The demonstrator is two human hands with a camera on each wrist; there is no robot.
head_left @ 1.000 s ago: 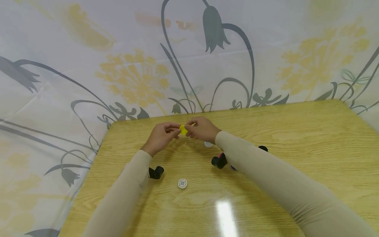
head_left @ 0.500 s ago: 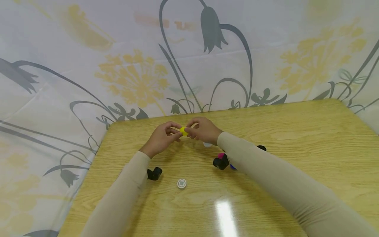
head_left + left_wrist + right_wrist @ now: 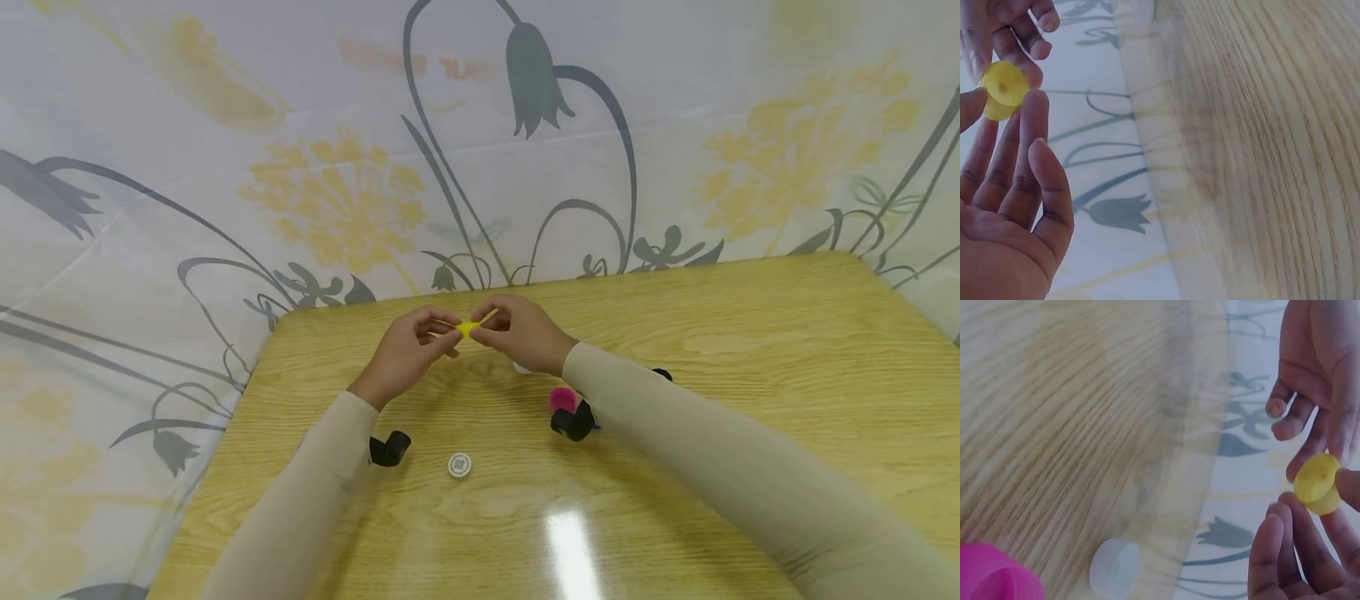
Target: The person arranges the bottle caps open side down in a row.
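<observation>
- A round white disc with a grey centre [image 3: 460, 465] lies nearest on the wood-grained worktop [image 3: 465, 533].
- Beyond the disc, to its right: a hollow, bright-pink plastic cap [image 3: 562, 399], then a short white cylindrical cap [image 3: 1110, 569].
- Straight beyond the disc, a person's left hand [image 3: 408, 346] and right hand [image 3: 527, 333] both pinch a round, translucent yellow plastic cap [image 3: 1005, 87] above the worktop.
- Farthest from the disc: a white backdrop with grey and yellow flowers [image 3: 465, 108].
</observation>
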